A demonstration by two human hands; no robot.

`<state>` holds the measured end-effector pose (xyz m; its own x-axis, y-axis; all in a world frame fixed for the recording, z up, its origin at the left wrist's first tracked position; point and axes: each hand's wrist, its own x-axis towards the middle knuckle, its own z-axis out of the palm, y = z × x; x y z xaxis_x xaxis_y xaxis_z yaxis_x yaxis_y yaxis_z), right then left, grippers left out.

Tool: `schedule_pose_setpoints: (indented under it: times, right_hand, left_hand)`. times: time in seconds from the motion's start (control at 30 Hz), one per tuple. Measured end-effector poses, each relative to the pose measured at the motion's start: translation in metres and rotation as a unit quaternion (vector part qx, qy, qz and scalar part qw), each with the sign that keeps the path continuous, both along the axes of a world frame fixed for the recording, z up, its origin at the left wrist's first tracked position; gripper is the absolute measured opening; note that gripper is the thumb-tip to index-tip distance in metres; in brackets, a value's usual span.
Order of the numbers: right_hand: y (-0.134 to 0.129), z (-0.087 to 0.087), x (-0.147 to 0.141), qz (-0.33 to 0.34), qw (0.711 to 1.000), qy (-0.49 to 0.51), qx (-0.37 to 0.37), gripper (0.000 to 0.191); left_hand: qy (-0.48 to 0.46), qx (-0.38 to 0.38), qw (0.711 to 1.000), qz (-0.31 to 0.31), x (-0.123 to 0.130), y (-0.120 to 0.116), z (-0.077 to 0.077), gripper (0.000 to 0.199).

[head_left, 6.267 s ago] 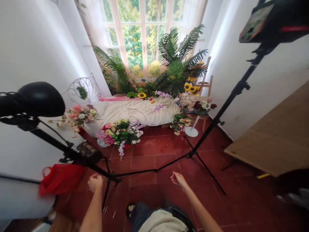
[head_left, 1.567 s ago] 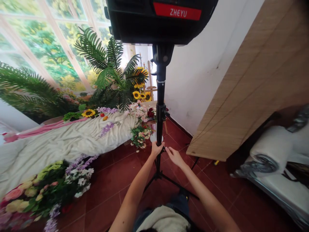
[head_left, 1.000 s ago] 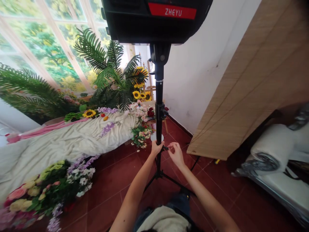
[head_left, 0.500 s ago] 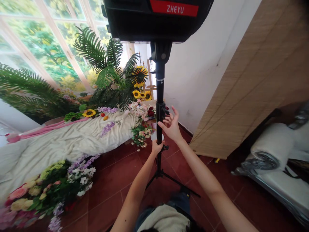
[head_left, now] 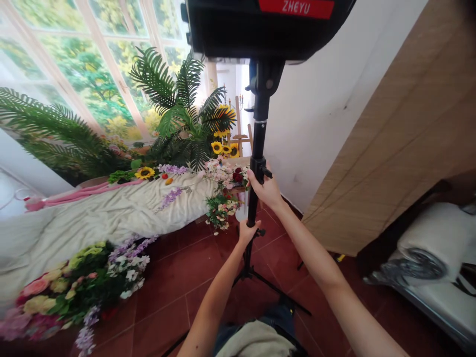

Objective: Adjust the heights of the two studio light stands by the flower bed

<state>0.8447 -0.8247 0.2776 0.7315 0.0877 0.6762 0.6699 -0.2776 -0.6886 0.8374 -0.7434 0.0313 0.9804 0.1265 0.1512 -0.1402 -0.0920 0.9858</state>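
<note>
A black light stand rises from a tripod base on the red floor, tilted slightly to the right. On its top sits a large black lamp housing with a red ZHEYU label. My left hand is wrapped round the lower pole, just beside a small knob. Higher up, my right hand grips the pole right below the black collar and its clamp knob; its far fingers are hidden behind the pole.
A cream cloth-covered bench with artificial flowers spans the left. Palm leaves stand by the window. At the right are a bamboo blind and a white sofa. Tripod legs spread over the floor.
My right hand, earlier open beside the collar knob, has closed round the pole. The stand and lamp have shifted right in view, with the stand tilting more; my left hand still holds the pole.
</note>
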Motion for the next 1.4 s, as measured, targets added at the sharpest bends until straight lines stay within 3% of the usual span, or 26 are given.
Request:
schedule_pose_setpoints:
  times: [0.13, 0.23, 0.33, 0.57, 0.8, 0.93, 1.17, 1.4]
  right_hand:
    - [-0.001, 0.018, 0.008, 0.015, 0.999, -0.026, 0.011, 0.04]
    - [-0.003, 0.016, 0.008, 0.029, 0.999, -0.014, 0.01, 0.041]
    - [-0.002, -0.007, -0.002, 0.015, 1.0, 0.019, -0.002, 0.041]
    - [0.002, -0.084, -0.021, -0.061, 0.991, 0.1, -0.057, 0.041]
    - [-0.002, -0.132, -0.028, -0.102, 0.981, 0.118, -0.117, 0.041]
    - [-0.003, -0.149, -0.032, -0.104, 0.977, 0.131, -0.131, 0.043]
    - [-0.004, -0.16, -0.034, -0.099, 0.975, 0.14, -0.138, 0.043]
    - [0.001, -0.175, -0.041, -0.083, 0.977, 0.175, -0.084, 0.046]
  left_hand:
    - [-0.035, 0.022, 0.999, 0.005, -0.007, 0.0, 0.002, 0.038]
    - [-0.046, 0.03, 0.998, 0.011, -0.01, 0.001, 0.004, 0.04]
    - [-0.039, 0.035, 0.999, 0.009, -0.011, 0.001, 0.006, 0.041]
    - [-0.049, 0.019, 0.999, -0.006, -0.005, 0.003, -0.003, 0.035]
    - [-0.065, -0.001, 0.998, -0.014, 0.0, 0.001, -0.019, 0.023]
    - [-0.063, 0.01, 0.998, -0.012, -0.001, 0.001, -0.02, 0.019]
    - [-0.048, -0.001, 0.999, -0.016, -0.004, -0.001, -0.016, 0.024]
    - [-0.056, -0.055, 0.997, -0.003, -0.008, -0.005, -0.007, 0.034]
